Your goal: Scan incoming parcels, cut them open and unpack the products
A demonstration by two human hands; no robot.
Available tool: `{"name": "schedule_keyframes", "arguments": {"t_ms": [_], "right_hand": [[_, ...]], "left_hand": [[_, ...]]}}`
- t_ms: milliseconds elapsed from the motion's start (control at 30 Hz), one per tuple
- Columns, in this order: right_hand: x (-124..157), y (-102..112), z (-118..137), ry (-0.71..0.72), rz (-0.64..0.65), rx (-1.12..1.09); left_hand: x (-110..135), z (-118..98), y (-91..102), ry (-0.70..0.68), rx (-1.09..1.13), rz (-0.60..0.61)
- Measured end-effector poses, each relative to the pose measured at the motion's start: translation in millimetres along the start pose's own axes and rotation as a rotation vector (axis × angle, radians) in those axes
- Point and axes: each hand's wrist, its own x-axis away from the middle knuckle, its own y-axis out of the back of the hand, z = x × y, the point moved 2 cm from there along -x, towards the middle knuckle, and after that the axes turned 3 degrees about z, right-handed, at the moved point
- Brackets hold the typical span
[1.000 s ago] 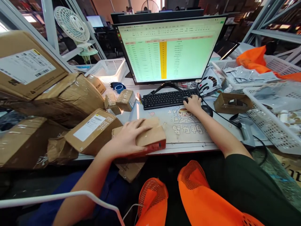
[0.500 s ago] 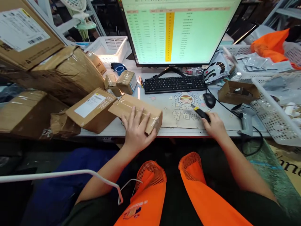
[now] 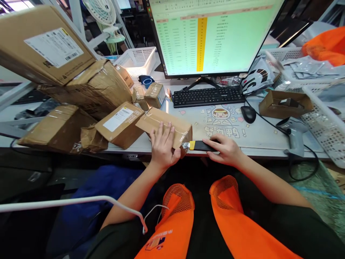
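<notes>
A brown cardboard box (image 3: 172,124) lies at the front edge of the desk. My left hand (image 3: 163,145) rests on its top with the fingers stretched out and the thumb along the near side. In my right hand (image 3: 222,148) is a box cutter (image 3: 201,145) with a black handle and a yellow collar. Its blade end points left and meets the box's near right corner; whether it has entered the cardboard I cannot tell. Just left of this box sits another carton (image 3: 120,124) with a white label.
Taped cartons (image 3: 59,126) are stacked on the left. Behind the box stand a keyboard (image 3: 208,96) and a monitor (image 3: 215,43). To the right are a mouse (image 3: 248,114), a small open box (image 3: 280,104), a barcode scanner (image 3: 295,138) and a white basket (image 3: 326,126).
My right hand has moved left with the box cutter, from the desk mat to the box's right end. My left hand stays on the box. The camera view has shifted slightly left.
</notes>
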Motion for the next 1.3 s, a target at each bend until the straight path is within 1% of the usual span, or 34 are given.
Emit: {"name": "schedule_keyframes", "arguments": {"t_ms": [100,133,167,200,233,300,333,367,400,433,467,500,533,567,600,667,733,800,900,933,967,1000,1033,1067,1100,1133,1200,1233,1267,1300], "right_hand": [[-9.0,-0.5,-17.0,0.033,0.025,0.023],[-11.1,0.6,-27.0,0.018,0.031,0.029],[-12.4,2.7,-39.3,-0.032,0.028,0.043],[-12.2,6.0,-53.1,-0.120,0.010,0.069],[-10.2,10.5,-67.2,-0.236,-0.021,0.107],[0.3,21.4,-90.9,-0.479,-0.104,0.191],[8.5,26.6,-98.2,-0.562,-0.143,0.220],[18.3,30.9,-101.9,-0.603,-0.178,0.232],[29.3,33.9,-102.5,-0.611,-0.208,0.228],[41.3,35.3,-100.7,-0.600,-0.232,0.214],[53.7,35.1,-97.4,-0.585,-0.250,0.199],[65.9,33.4,-93.4,-0.573,-0.265,0.186],[77.0,30.5,-89.3,-0.564,-0.276,0.174],[86.2,26.7,-85.4,-0.558,-0.283,0.165],[92.9,22.5,-81.7,-0.555,-0.286,0.155],[97.4,15.1,-74.5,-0.538,-0.278,0.123],[90.3,12.1,-65.7,-0.490,-0.259,0.074],[75.3,14.5,-54.2,-0.408,-0.245,0.020],[48.3,22.6,-33.6,-0.258,-0.204,-0.057],[40.0,24.8,-26.5,-0.209,-0.186,-0.082],[32.7,26.2,-19.6,-0.163,-0.165,-0.104],[26.3,26.8,-13.1,-0.125,-0.142,-0.121],[21.0,26.5,-7.3,-0.094,-0.117,-0.130],[16.7,25.6,-2.3,-0.073,-0.093,-0.131],[13.3,24.3,1.5,-0.061,-0.071,-0.127],[10.7,23.1,4.1,-0.055,-0.054,-0.119],[7.0,21.4,5.0,-0.055,-0.038,-0.106],[5.5,21.2,3.3,-0.058,-0.031,-0.104],[4.1,21.4,0.4,-0.063,-0.023,-0.105],[2.6,21.9,-3.3,-0.064,-0.012,-0.106]], "left_hand": [[-3.5,-7.5,3.2,-0.022,-0.021,-0.019],[-4.9,-10.0,4.3,-0.027,-0.019,-0.015],[-6.0,-11.4,5.3,-0.030,-0.013,-0.004],[-6.5,-11.1,6.1,-0.034,-0.004,0.011],[-6.4,-8.5,7.0,-0.041,0.010,0.024],[-2.7,4.2,8.8,-0.091,0.067,0.046],[1.3,13.7,9.7,-0.134,0.115,0.058],[6.6,24.7,11.1,-0.169,0.171,0.060],[13.3,36.3,13.1,-0.164,0.225,0.040],[21.0,47.6,15.7,-0.103,0.262,-0.014],[29.6,57.3,18.8,0.015,0.271,-0.101],[38.9,63.8,21.9,0.167,0.254,-0.206],[48.2,66.1,24.0,0.310,0.226,-0.294],[56.1,64.1,24.5,0.408,0.198,-0.341],[61.6,59.1,23.0,0.451,0.182,-0.346],[63.7,48.1,15.2,0.428,0.186,-0.314],[53.6,48.7,4.4,0.403,0.217,-0.341],[32.0,66.2,-6.3,0.406,0.286,-0.366],[-10.6,104.8,-17.8,0.397,0.453,-0.278],[-22.4,113.9,-18.8,0.400,0.492,-0.269],[-30.9,118.4,-18.5,0.409,0.504,-0.284],[-35.4,117.4,-17.1,0.415,0.486,-0.321],[-35.7,110.7,-15.3,0.411,0.438,-0.361],[-32.3,98.8,-13.8,0.388,0.373,-0.390],[-26.1,82.8,-13.1,0.346,0.299,-0.393],[-18.4,64.4,-13.7,0.292,0.229,-0.355],[-3.0,28.5,-18.4,0.204,0.129,-0.207],[2.7,13.9,-21.1,0.189,0.101,-0.149],[6.3,2.5,-23.3,0.187,0.082,-0.119],[7.6,-5.6,-24.8,0.195,0.070,-0.113]]}}
